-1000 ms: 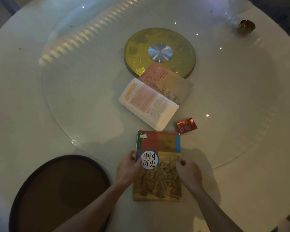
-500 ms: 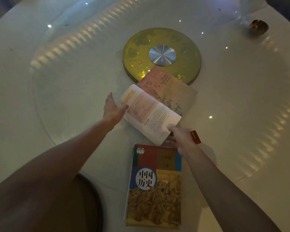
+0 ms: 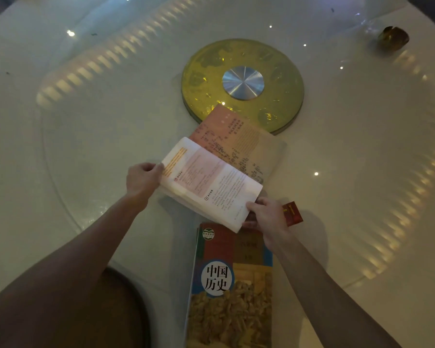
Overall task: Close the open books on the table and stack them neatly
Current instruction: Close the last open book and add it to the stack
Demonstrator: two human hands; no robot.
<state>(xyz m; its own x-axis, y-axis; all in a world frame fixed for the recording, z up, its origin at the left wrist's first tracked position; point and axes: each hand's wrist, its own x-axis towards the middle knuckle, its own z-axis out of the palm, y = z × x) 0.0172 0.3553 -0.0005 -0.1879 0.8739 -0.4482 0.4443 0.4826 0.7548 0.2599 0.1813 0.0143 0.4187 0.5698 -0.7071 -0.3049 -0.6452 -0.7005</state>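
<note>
Open book (image 3: 212, 183): lies spread on the tabletop (image 3: 111, 136) at centre, set askew, its far leaf overlapping the near rim of the gold disc (image 3: 281, 96)
Closed book (image 3: 232, 285): lies flat, cover up, just nearer the person; the open book's near corner overlaps its top edge
Left hand (image 3: 142, 180): fingers curled, pinching the left edge of the near block of pages
Right hand (image 3: 266, 213): pinching the near right corner of the same block, thumb on top
Progress: one book is shut and placed; the second is gripped but not yet folded; stacking is still to do, as far as can be judged
Red packet (image 3: 292, 213): touching or just beside the right hand, beside the open book's corner
Small brown object (image 3: 393, 37): far right, well apart
Dark round shape (image 3: 126, 310): near left, below the left forearm
Open room: bare tabletop to the left and right of both books; the tightest margins appear to be the disc rim and the red packet
</note>
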